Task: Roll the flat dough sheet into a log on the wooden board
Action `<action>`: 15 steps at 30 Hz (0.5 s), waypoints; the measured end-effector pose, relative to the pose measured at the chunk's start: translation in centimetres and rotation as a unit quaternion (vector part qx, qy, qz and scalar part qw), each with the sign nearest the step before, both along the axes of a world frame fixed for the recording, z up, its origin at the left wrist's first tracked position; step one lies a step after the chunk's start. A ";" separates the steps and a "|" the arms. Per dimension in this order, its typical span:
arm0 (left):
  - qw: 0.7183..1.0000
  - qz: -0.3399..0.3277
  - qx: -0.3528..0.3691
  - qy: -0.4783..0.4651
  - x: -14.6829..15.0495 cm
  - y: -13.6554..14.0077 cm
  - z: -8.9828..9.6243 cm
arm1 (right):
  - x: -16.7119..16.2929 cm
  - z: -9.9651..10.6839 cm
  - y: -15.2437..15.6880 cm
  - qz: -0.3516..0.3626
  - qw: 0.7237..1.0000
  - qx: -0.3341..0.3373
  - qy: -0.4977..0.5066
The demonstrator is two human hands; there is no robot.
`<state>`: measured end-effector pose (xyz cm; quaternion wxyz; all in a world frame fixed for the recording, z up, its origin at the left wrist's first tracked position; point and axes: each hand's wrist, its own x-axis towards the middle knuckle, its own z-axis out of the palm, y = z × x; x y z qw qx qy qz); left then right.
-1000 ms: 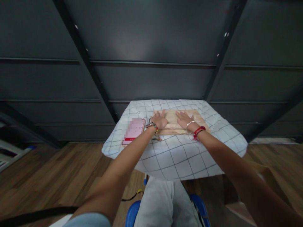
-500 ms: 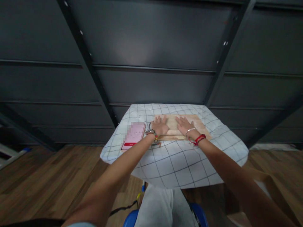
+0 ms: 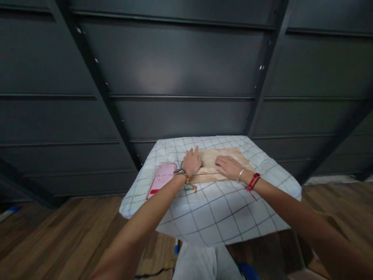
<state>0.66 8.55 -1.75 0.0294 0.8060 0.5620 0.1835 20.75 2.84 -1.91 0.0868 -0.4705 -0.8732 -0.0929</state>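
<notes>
A flat tan sheet [image 3: 208, 160] lies on the table, with a crease or fold along its near side; its material is hard to tell. My left hand [image 3: 191, 161] rests at the sheet's left edge, fingers apart and pointing away from me. On the sheet's right half lies my right hand [image 3: 229, 167], its fingers stretched out close together and pointing left. Neither hand grips anything visible. A phone with a pink screen [image 3: 163, 177] lies left of my left wrist. Between phone and wrist, a dark object with a thin loop is partly hidden by my left hand.
A white checked cloth [image 3: 215, 212] covers the small table and hangs over its near edge. Dark metal panels [image 3: 180, 116] rise just behind the table. My legs [image 3: 201, 262] are beneath the near edge. An open cardboard box [image 3: 314, 268] stands on the floor at the lower right.
My right hand has gone from spread fingers pointing forward to fingers drawn together and turned left. My left hand has tilted and shifted slightly left. The camera view has shifted a little.
</notes>
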 end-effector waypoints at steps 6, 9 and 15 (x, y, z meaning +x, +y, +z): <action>0.993 -0.087 0.076 0.004 0.0 0.8 1.1 | 0.8 0.9 0.9 -0.073 0.994 -0.023 -0.084; 0.994 -0.077 0.077 0.010 -0.3 1.0 1.4 | 0.4 1.5 3.0 -0.130 0.989 -0.029 -0.070; 0.995 -0.042 0.062 0.069 -0.4 0.3 1.0 | -0.4 1.1 6.1 -0.229 0.973 -0.015 -0.037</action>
